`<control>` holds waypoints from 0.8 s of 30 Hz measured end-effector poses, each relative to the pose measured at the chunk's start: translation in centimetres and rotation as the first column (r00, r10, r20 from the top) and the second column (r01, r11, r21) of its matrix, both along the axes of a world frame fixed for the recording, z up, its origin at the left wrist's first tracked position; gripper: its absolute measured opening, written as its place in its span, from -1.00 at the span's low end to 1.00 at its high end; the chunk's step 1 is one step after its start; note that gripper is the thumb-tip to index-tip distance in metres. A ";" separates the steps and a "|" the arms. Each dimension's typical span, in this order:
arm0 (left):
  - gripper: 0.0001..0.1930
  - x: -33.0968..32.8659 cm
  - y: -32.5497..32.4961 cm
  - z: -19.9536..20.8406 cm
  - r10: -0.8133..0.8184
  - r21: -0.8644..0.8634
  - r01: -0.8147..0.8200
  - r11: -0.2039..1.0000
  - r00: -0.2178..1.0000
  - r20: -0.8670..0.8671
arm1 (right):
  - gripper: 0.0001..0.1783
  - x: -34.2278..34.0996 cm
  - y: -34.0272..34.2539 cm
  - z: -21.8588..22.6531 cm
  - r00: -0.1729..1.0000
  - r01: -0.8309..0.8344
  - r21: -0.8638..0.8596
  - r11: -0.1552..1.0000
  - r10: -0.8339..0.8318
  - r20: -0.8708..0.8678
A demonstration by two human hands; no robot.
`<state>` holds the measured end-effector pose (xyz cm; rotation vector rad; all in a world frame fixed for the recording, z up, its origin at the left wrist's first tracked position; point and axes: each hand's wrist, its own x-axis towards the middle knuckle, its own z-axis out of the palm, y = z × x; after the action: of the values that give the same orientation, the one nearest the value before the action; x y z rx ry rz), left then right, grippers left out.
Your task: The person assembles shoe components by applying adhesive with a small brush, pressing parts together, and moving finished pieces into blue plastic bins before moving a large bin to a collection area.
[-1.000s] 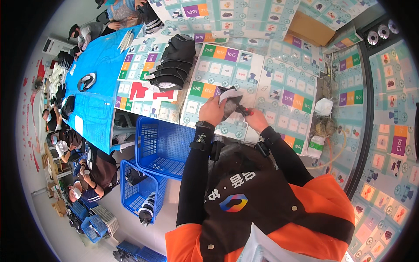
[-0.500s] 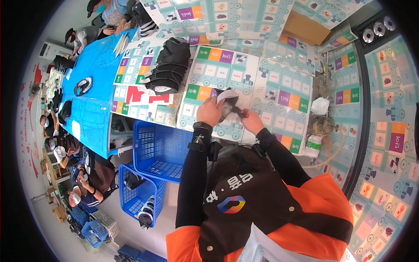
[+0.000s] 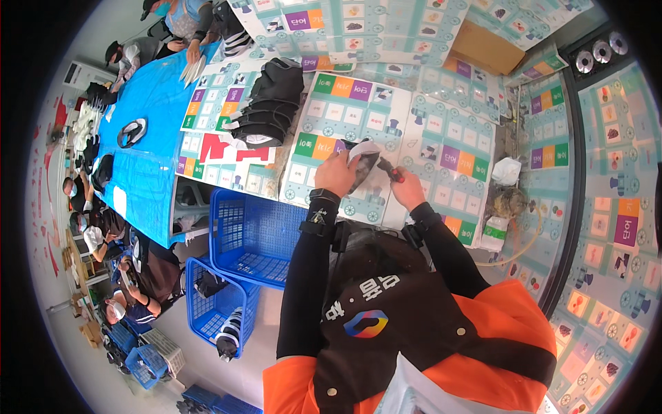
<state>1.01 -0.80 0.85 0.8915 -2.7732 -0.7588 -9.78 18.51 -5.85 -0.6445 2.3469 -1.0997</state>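
Observation:
My left hand (image 3: 335, 174) is closed on the near-left edge of a dark shoe upper (image 3: 363, 172) with a pale rim, pressing it onto the patterned tabletop sheet (image 3: 345, 200). In my right hand (image 3: 408, 190) is a small brush-like tool (image 3: 386, 165) with a red grip and a dark head; its exact kind is hard to make out. The tool's head is just right of the upper, apart from it. Beyond my left hand lies an overlapping row of black uppers (image 3: 265, 103) with pale edges.
Blue baskets (image 3: 248, 272) stand left of me below the table edge, one with dark shoe pieces (image 3: 231, 331). A blue-covered table (image 3: 148, 172) extends left, with several people working around it. A white bottle (image 3: 494, 233) and crumpled white material (image 3: 507, 170) are at the right.
My right hand has drawn the tool right, away from the upper. My left hand still holds the upper in nearly the same place. A person's hand at the far table now reaches the white strips.

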 end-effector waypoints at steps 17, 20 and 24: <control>-0.59 -0.9 0.2 -0.4 -0.008 0.012 0.008 1.000 1.000 -0.027 | -0.74 -1.2 0.6 -0.9 0.998 -0.041 0.045 0.998 0.038 0.057; -0.57 1.9 -1.2 -0.7 0.042 -0.012 -0.043 0.999 0.999 -0.021 | -0.71 1.6 -1.3 -2.3 0.975 -0.185 0.010 0.983 0.182 0.128; -0.69 2.0 -1.1 -2.9 -0.156 -0.047 0.152 0.987 0.983 -0.098 | -0.61 0.3 0.9 -8.8 0.759 -0.271 -0.458 0.847 0.480 0.440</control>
<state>3.05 -1.86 -2.06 0.6176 -2.7801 -0.7469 -9.43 19.38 -14.64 -0.7799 1.4494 -1.3239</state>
